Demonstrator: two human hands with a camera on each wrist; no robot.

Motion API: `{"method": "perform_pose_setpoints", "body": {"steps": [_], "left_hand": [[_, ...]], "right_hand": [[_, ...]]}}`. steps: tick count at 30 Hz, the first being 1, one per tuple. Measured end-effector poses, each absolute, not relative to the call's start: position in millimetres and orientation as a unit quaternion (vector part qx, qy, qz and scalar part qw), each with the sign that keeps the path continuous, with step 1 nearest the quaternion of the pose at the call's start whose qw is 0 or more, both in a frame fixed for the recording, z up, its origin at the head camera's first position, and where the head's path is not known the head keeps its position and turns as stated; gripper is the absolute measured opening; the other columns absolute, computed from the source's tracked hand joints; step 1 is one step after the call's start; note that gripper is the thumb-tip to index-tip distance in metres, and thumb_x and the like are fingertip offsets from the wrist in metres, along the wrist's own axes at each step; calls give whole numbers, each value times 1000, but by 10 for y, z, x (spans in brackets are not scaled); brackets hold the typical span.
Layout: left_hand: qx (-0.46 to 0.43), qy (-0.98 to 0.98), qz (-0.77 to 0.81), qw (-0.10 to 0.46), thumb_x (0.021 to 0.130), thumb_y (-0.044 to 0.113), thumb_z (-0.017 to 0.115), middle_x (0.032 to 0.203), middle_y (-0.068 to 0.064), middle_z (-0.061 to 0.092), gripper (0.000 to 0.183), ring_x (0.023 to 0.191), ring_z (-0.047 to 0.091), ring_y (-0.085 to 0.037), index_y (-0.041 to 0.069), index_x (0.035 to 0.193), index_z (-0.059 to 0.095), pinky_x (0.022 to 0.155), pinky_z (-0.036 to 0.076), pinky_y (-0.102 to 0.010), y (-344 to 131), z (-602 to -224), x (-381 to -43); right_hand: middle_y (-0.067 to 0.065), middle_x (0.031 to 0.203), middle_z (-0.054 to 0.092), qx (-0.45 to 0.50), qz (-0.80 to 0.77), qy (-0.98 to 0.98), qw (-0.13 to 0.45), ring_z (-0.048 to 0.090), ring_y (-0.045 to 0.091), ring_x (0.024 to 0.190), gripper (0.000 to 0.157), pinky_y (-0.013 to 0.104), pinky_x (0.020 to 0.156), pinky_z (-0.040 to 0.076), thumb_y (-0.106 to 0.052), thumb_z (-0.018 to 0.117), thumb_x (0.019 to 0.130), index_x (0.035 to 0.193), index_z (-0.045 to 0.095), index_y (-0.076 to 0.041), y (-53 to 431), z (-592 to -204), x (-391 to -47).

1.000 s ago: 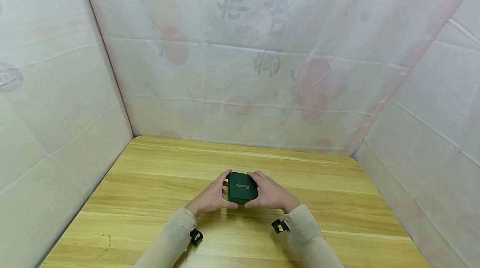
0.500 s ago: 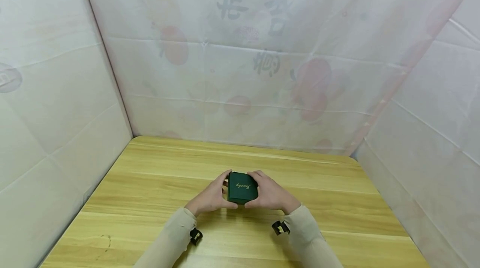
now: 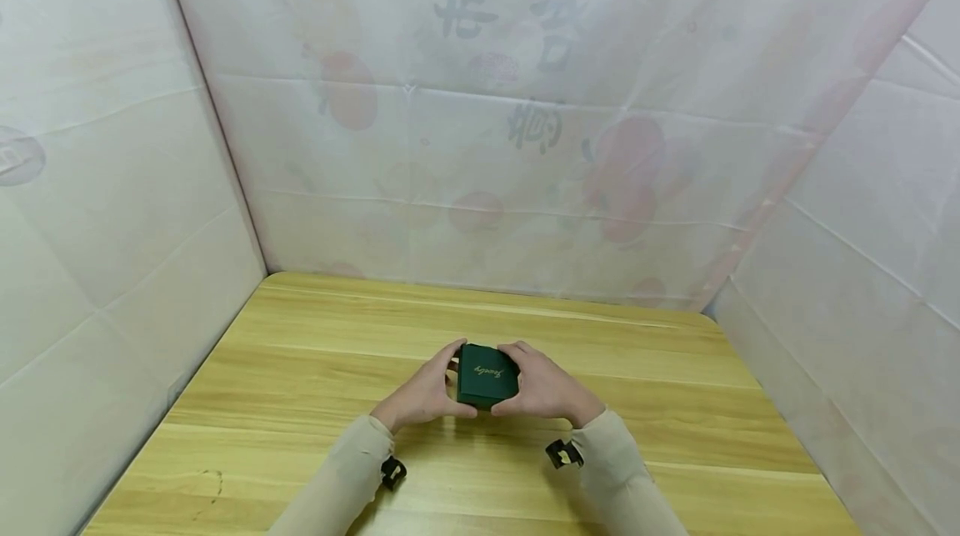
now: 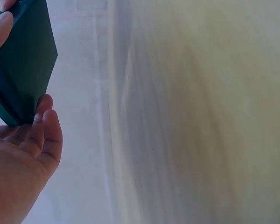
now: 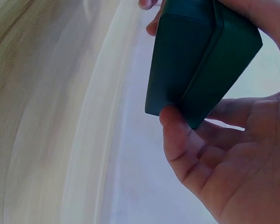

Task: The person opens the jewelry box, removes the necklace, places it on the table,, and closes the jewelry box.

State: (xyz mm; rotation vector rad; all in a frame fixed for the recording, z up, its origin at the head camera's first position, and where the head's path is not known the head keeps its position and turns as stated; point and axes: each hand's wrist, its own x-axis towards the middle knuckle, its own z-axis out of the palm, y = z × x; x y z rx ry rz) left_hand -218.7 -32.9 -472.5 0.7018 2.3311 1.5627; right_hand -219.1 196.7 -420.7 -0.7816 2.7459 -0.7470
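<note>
Between both hands, above the table, is a small dark green jewelry box (image 3: pixel 486 375) with gold lettering on its top. My left hand (image 3: pixel 422 390) grips its left side, thumb along the near edge and fingers at the far edge. On the other side my right hand (image 3: pixel 543 386) grips it in the same way. In the left wrist view the box (image 4: pixel 30 58) shows its flat underside, fingertips against its edge. The right wrist view shows the box (image 5: pixel 200 56) with a seam between lid and base, the lid closed. What it contains is hidden.
A wood-grain table (image 3: pixel 337 323) spreads beneath the hands. Pale printed cloth (image 3: pixel 480 152) stands behind it, with more cloth at the left and right sides. A black strap piece (image 3: pixel 564 453) hangs at the right wrist, another (image 3: pixel 392 473) at the left.
Hardly anything differs. Both hands and the box appear a few pixels further right in the head view, and the grip looks the same.
</note>
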Motion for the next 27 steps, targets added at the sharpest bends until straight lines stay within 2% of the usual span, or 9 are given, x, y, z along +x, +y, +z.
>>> {"method": "perform_pose_setpoints", "body": {"steps": [10, 20, 27], "left_hand": [[239, 794, 545, 122, 72, 30, 84, 142, -7, 36, 105, 112, 50, -25, 15, 151, 17, 89, 45, -40, -316, -4722, -2186], [241, 792, 550, 114, 72, 27, 84, 135, -7, 41, 103, 109, 50, -24, 12, 150, 19, 87, 46, -39, -315, -4716, -2184], [244, 793, 546, 115, 71, 27, 85, 139, -7, 39, 103, 112, 49, -24, 10, 150, 20, 89, 45, -40, -317, -4729, -2189]], "right_hand": [[12, 135, 43, -268, -256, 925, 89, 52, 23, 108, 97, 41, 87, 46, -51, 78, 70, 142, 37, -2, 1977, -4184, -2176], [11, 137, 42, -270, -253, 926, 71, 51, 23, 111, 98, 40, 89, 46, -48, 80, 70, 144, 35, -4, 1976, -4204, -2180], [13, 137, 42, -263, -267, 923, 85, 51, 24, 111, 97, 42, 88, 46, -50, 79, 70, 143, 36, -3, 1986, -4170, -2168]]}}
